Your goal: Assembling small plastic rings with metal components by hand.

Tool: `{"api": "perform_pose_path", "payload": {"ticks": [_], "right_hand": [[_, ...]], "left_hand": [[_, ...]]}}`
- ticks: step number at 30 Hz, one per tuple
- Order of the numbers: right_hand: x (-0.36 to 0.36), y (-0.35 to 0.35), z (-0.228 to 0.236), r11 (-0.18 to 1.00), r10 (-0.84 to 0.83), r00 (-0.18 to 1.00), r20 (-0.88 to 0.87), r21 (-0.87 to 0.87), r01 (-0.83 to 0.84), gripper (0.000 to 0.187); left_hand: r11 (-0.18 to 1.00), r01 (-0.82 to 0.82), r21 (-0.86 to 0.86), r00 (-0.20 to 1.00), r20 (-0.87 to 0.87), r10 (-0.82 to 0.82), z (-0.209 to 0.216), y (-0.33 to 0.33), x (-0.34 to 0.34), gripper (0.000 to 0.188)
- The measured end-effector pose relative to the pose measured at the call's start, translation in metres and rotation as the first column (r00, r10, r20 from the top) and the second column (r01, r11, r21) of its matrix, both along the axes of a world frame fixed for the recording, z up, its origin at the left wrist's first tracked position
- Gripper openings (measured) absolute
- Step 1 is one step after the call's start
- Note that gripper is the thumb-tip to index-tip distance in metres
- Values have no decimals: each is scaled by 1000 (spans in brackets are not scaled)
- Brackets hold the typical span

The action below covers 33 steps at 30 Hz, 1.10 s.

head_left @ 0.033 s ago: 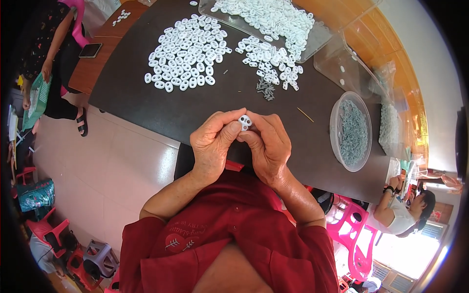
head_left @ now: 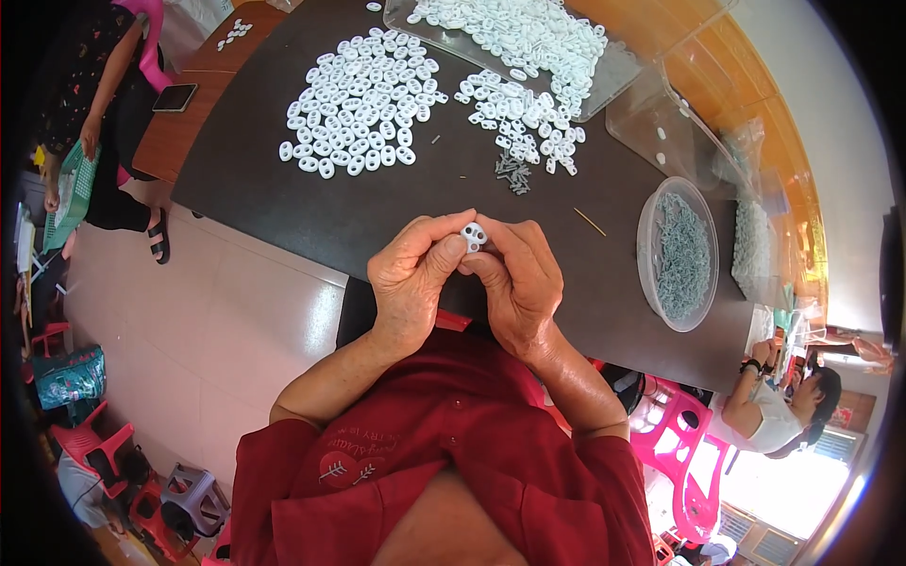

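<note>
Just past the table's near edge, my left hand (head_left: 408, 274) and my right hand (head_left: 517, 278) meet fingertip to fingertip. Between them they pinch a small white plastic piece with dark holes (head_left: 473, 236), possibly two parts pressed together; fingers cover some of it. The left thumb lies against its near side, and the right thumb and index finger hold its right side. Ahead to the left, many white oval two-hole pieces (head_left: 357, 104) are spread in a single layer. Ahead to the right is a looser heap of smaller white pieces (head_left: 528, 113), with small grey springs or pins (head_left: 512, 172) beside it.
A round clear tub (head_left: 645, 255) of grey springs or pins stands at the right. Clear trays (head_left: 651, 123) and a pile of white pieces (head_left: 528, 33) fill the far side. A thin stick (head_left: 591, 222) lies on the dark table (head_left: 311, 212). People are at both sides.
</note>
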State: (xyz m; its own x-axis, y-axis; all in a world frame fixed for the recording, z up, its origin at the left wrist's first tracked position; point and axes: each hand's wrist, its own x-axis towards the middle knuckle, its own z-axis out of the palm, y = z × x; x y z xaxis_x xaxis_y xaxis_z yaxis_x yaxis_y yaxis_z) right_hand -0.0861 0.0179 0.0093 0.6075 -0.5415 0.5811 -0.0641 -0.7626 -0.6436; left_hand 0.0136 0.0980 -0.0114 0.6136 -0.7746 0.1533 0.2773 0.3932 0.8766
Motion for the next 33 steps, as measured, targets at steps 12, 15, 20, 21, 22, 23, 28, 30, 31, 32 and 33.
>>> {"api": "perform_pose_path", "payload": {"ticks": [12,15,20,21,22,23,28,30,31,32,33], "right_hand": [[7,4,-6,994,-24,994,105,-103,35,27],[7,5,-7,990,-30,994,106,-131,44,26],[9,8,-10,984,-46,992,121,-164,66,25],[10,8,-10,981,-54,990,132,-180,78,25],[10,8,-10,976,-62,988,144,-196,90,24],[11,8,-10,976,-63,988,144,-198,91,24],[11,5,-8,960,-82,985,152,-252,119,25],[12,5,-8,956,-92,984,151,-263,130,26],[13,4,-8,952,-100,984,150,-274,138,28],[13,3,-8,950,-104,983,153,-277,144,28],[12,3,-8,950,-112,983,142,-275,148,29]], "left_hand": [[997,-58,-57,998,-12,58,-2,0,-7,20],[995,-65,-72,998,-17,64,-5,1,-7,19],[994,-71,-77,997,-43,68,-2,1,-9,19],[992,-83,-91,996,-26,81,-2,0,-10,18],[990,-94,-105,996,-9,93,-2,0,-10,17],[990,-92,-107,996,-10,92,-3,-1,-10,17],[981,-156,-112,974,144,172,-6,-7,-12,16],[978,-183,-104,970,144,197,-5,-10,-16,16],[973,-211,-97,964,144,223,-4,-11,-17,17],[973,-206,-101,965,145,219,-6,-13,-17,17],[970,-206,-132,963,147,224,-9,-15,-16,14]]}}
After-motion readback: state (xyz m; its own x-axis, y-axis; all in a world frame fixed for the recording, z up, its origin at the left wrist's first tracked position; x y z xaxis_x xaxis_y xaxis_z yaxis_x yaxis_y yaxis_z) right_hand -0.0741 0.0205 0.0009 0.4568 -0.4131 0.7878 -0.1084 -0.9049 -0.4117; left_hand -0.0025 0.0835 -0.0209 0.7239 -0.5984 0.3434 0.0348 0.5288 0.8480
